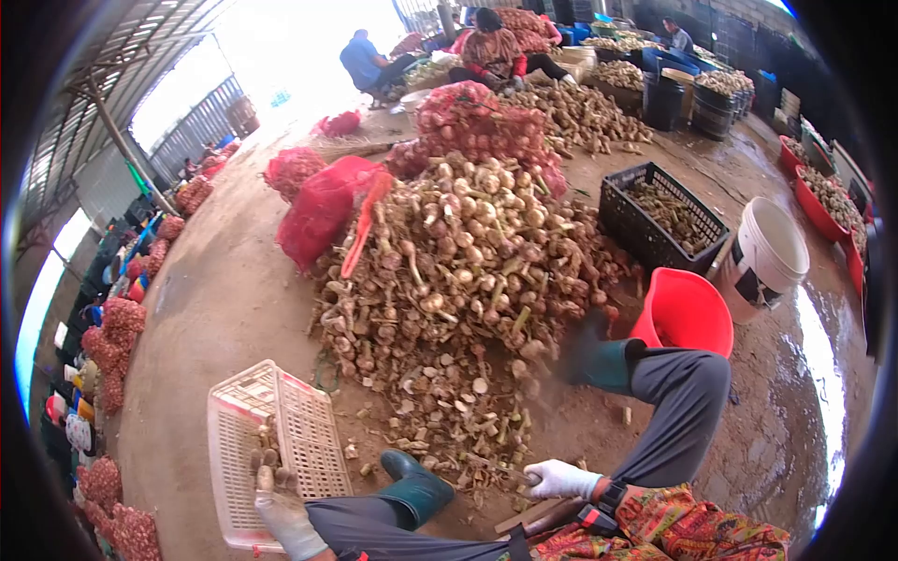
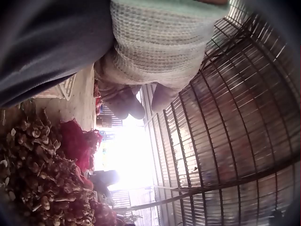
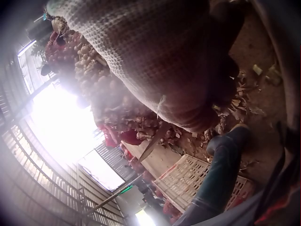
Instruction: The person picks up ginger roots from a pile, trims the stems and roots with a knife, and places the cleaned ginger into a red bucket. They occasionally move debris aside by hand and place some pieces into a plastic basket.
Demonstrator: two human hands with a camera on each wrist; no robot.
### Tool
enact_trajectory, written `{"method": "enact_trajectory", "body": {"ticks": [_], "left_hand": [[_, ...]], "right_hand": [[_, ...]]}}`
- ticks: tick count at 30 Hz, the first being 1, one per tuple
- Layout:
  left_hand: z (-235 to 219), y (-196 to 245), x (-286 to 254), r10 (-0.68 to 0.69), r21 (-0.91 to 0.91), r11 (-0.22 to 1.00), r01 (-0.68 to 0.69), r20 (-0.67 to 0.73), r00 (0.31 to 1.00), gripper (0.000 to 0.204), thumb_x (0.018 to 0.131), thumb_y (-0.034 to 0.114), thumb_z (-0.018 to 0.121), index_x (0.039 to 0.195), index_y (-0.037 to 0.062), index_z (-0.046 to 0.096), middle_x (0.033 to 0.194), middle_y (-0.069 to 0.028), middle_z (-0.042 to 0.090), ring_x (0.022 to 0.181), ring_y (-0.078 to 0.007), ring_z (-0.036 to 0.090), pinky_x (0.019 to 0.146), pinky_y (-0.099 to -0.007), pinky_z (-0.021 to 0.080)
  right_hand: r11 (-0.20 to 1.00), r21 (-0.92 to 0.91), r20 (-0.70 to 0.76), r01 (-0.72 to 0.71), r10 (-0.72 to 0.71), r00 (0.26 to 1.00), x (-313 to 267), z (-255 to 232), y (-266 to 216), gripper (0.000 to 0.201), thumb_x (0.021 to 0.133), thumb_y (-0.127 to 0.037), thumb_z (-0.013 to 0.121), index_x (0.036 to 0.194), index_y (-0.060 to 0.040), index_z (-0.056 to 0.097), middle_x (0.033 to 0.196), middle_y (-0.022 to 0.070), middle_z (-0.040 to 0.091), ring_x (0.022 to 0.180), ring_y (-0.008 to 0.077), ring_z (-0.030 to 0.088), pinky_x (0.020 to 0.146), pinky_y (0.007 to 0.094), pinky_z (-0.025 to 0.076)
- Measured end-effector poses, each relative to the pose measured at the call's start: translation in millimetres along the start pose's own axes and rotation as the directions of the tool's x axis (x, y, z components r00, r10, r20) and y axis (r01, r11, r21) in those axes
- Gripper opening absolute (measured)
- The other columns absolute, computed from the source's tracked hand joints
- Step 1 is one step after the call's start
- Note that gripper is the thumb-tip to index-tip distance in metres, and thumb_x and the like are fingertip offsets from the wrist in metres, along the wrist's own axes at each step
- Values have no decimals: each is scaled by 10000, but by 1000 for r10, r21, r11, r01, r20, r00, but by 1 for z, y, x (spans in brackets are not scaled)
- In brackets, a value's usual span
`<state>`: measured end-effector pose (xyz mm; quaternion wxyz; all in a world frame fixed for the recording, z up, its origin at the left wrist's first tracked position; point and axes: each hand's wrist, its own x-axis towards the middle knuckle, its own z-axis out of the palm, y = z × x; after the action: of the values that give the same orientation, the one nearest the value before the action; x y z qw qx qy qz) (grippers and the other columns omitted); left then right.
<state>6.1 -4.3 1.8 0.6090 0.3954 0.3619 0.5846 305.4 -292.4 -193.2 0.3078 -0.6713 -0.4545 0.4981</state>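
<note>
- We judge the work barely begun: only a few trimmed garlic heads (image 1: 267, 449) lie in the white crate (image 1: 309, 425), while the big garlic pile (image 1: 468, 271) ahead is uncut.
- Our left hand (image 1: 285, 519) rests gloved at the crate's edge with fingers straight, gripping nothing.
- Our right hand (image 1: 559, 479) has its grip clamped on a knife (image 1: 486, 465), over cut stems.
- The floor is bare concrete, wet at the right, in an open metal-roofed shed with a red bucket (image 1: 687, 313), a black crate (image 1: 659, 220) and red mesh sacks (image 1: 323, 206).
</note>
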Motion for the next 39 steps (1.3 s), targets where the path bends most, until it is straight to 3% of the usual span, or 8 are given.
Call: {"method": "enact_trajectory", "body": {"ticks": [13, 21, 26, 29, 31, 33, 35, 39], "left_hand": [[10, 9, -20, 111, 205, 974, -98, -51, 992, 417, 956, 273, 516, 1313, 62, 480, 1130, -71, 611, 806, -90, 563, 695, -228, 482], [113, 166, -137, 357, 670, 419, -612, 498, 790, 558, 930, 371, 554, 1323, -17, 472, 1157, -169, 605, 952, -199, 567, 752, -296, 485], [136, 201, -133, 102, 472, 723, -505, 650, 753, 461, 942, 186, 494, 1293, -105, 421, 1179, -182, 572, 1003, -256, 555, 862, -395, 479], [201, 157, -117, 7, 519, 701, -489, 681, 732, 364, 916, 152, 545, 1166, -110, 521, 1097, -183, 621, 964, -242, 625, 753, -343, 565], [210, 124, -65, -407, 706, 658, -262, 627, 664, 511, 912, 277, 538, 1344, 18, 454, 1221, -137, 549, 996, -137, 556, 806, -264, 479], [259, 19, -71, -313, 680, 664, -311, 630, 711, 443, 861, 166, 562, 1261, -20, 518, 1020, -126, 642, 795, -149, 604, 687, -253, 504], [269, -77, -43, -590, 668, 743, 32, 633, 501, 405, 894, 170, 556, 1257, -4, 514, 1022, -124, 649, 818, -158, 629, 691, -277, 499], [251, -259, -48, -792, 718, 572, 396, 358, 495, 461, 824, 86, 639, 1254, -11, 502, 1076, -98, 643, 759, -140, 630, 692, -285, 525]], "right_hand": [[978, 190, -145, -82, 111, 983, -5, -8, -24, 326, 785, -258, 708, 731, -73, 445, 597, 42, 446, 594, 137, 395, 561, 335, 393], [917, 385, -470, 107, 95, 877, -28, -60, -72, 303, 819, -204, 710, 734, -65, 454, 648, -40, 429, 629, 52, 384, 551, 248, 381], [851, 478, -549, 218, 96, 830, -57, -115, -116, 285, 826, -169, 704, 756, -79, 443, 658, -64, 407, 615, 30, 392, 547, 217, 370], [835, 472, -623, 283, 88, 778, -66, -140, -125, 264, 839, -135, 695, 785, -88, 441, 701, -64, 439, 647, 16, 425, 572, 196, 389], [816, 477, -657, 327, 84, 750, -65, -150, -120, 255, 847, -124, 691, 794, -83, 445, 723, -61, 453, 661, 11, 434, 575, 194, 393], [775, 536, -653, 336, 128, 746, -58, -154, -108, 246, 849, -131, 698, 809, -75, 462, 735, -62, 465, 673, 6, 442, 584, 187, 397], [666, 644, -637, 378, 192, 746, -41, -152, -99, 271, 845, -161, 714, 790, -82, 461, 715, -73, 437, 668, 5, 427, 578, 185, 384], [628, 704, -613, 332, 303, 729, 9, -127, -42, 282, 838, -189, 721, 796, -91, 460, 683, -68, 436, 621, 25, 429, 530, 212, 375]]}}
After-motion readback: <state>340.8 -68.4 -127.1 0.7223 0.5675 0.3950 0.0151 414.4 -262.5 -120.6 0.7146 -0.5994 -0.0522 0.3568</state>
